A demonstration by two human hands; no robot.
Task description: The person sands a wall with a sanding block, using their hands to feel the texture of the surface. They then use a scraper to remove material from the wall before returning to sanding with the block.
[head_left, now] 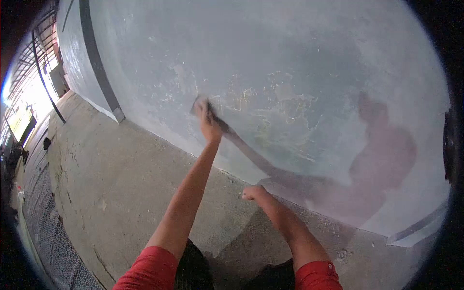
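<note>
My left hand (pixel 210 124) is stretched out to the grey wall (pixel 159 63), its fingers pressed against the surface. Under the fingers is a small dark flat piece (pixel 197 104), blurred by motion, so its kind cannot be made out. To the right of the hand, the paint is scraped and patchy, with pale, yellowish and greenish marks. My right hand (pixel 253 192) is lower down, closed and held in front of the wall's foot. Its curled fingers hide whatever may be inside them.
The rough concrete floor (pixel 111 179) meets the wall along a slanting edge with crumbs of debris. A dark vertical band (pixel 99 58) runs down the wall at left. Further left are a thin dark pole (pixel 43 77) and a patterned sheet (pixel 43 217). My shadow falls on the wall.
</note>
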